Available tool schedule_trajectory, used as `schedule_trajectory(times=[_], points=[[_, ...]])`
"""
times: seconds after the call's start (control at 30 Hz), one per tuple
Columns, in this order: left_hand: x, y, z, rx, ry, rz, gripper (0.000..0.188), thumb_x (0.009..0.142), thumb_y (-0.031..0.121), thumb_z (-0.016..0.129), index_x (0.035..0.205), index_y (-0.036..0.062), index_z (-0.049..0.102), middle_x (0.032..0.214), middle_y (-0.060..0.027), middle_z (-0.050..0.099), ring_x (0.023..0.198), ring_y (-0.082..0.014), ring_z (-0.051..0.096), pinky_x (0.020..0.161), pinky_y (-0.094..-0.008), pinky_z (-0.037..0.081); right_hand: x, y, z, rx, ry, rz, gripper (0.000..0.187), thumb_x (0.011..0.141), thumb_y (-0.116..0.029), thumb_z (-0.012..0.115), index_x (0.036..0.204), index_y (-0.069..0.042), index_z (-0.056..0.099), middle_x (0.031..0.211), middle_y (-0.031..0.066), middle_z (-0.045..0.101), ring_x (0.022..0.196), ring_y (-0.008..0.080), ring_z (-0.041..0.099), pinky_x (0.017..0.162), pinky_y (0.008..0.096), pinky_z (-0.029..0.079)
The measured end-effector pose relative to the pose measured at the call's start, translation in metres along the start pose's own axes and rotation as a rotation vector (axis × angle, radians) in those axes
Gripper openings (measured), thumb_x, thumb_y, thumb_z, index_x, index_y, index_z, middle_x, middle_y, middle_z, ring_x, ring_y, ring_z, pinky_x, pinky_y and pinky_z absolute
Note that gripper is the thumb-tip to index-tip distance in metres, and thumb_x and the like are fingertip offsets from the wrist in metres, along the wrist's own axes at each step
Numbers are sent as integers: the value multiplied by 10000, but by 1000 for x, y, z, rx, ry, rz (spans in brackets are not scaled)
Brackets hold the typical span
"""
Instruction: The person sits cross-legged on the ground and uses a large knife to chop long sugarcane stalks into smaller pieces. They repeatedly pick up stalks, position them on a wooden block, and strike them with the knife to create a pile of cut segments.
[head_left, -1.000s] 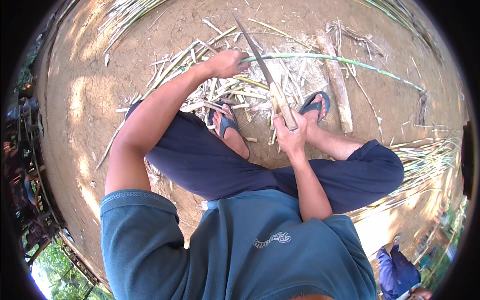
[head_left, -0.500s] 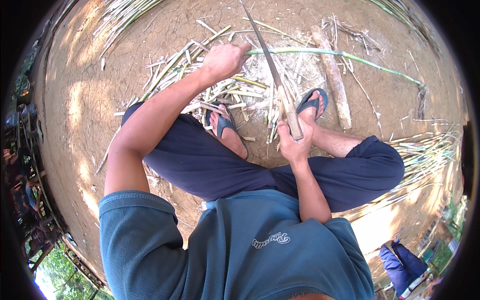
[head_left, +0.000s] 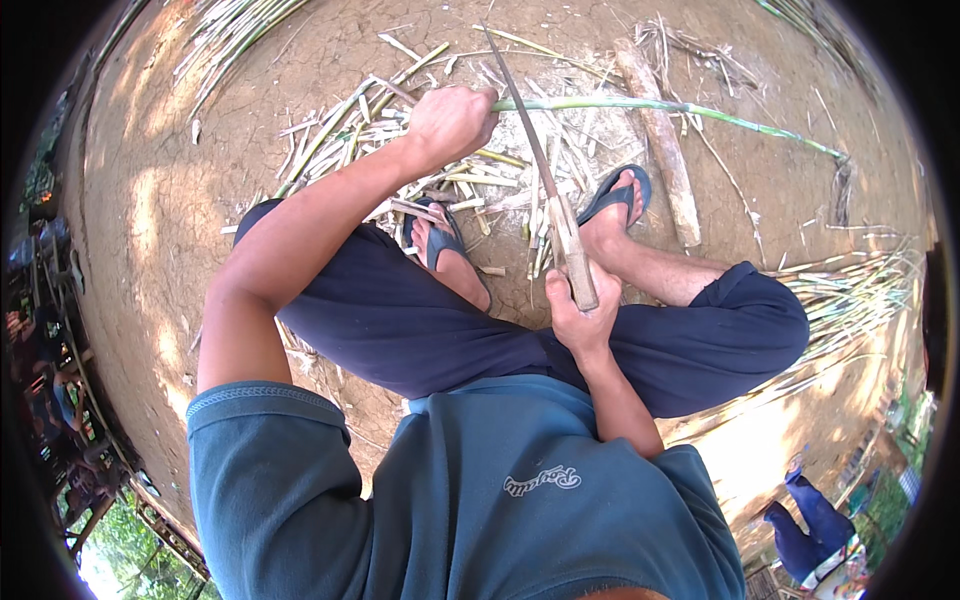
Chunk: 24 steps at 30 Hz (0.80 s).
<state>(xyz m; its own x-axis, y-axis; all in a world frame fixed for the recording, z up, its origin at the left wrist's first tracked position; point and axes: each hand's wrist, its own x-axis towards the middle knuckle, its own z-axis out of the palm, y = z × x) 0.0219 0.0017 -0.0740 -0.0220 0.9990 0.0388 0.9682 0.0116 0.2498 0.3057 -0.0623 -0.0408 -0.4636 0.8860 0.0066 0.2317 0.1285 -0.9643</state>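
Observation:
My left hand point(head_left: 452, 122) is closed around the near-left end of a long, thin green bamboo stalk point(head_left: 610, 102), which stretches to the right across a log. In my right hand point(head_left: 584, 312) is the pale wooden handle of a saw point(head_left: 533, 143) with a long, narrow, tapering dark blade. That blade points away from me and crosses the stalk just right of my left hand. Short cut bamboo pieces point(head_left: 485, 180) lie heaped below the stalk, between and beside my sandalled feet. Whether the blade has bitten into the stalk, I cannot tell.
A thick log point(head_left: 662, 150) lies on the cracked dirt ground under the stalk. Pale sawdust point(head_left: 610, 135) surrounds it. Bundles of long stalks lie at the far left point(head_left: 235, 35) and by my right knee point(head_left: 860, 290). A person in dark trousers point(head_left: 812, 525) is at the lower right.
My right hand has drawn the saw back toward me, so its handle sits nearer my lap. My left hand keeps its grip on the stalk. The person at lower right has shifted.

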Motion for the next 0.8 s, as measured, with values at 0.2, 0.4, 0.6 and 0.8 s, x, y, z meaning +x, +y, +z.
schedule_trajectory(times=[0.2, 0.4, 0.6, 0.8], points=[[4, 11, 2, -11, -16, 18, 336, 949, 314, 568, 846, -3, 616, 606, -204, 621, 569, -380, 640, 526, -481, 511, -8, -6, -1, 22, 34, 40, 129, 796, -86, 676, 742, 9, 608, 547, 58, 564, 476, 124, 550, 499, 293, 433], [1, 13, 16, -38, -40, 53, 380, 961, 346, 552, 841, -7, 623, 634, -235, 623, 618, -402, 649, 565, -494, 516, -18, -2, -1, 16, 74, 32, 108, 784, -74, 668, 740, 3, 607, 545, 62, 559, 463, 120, 543, 493, 289, 432], [7, 26, 8, -71, -80, 7, 384, 957, 349, 553, 881, -13, 660, 671, -254, 636, 654, -427, 653, 629, -514, 523, -11, -2, -2, -43, 75, -27, 88, 764, -55, 658, 740, 12, 606, 542, 75, 552, 448, 150, 550, 486, 300, 440], [14, 23, 4, -71, -95, 8, 383, 953, 350, 553, 886, -6, 675, 721, -274, 649, 689, -432, 662, 648, -521, 530, -26, 2, -8, -17, 106, -33, 81, 760, -47, 650, 732, 5, 594, 536, 71, 540, 447, 153, 546, 488, 323, 444]])
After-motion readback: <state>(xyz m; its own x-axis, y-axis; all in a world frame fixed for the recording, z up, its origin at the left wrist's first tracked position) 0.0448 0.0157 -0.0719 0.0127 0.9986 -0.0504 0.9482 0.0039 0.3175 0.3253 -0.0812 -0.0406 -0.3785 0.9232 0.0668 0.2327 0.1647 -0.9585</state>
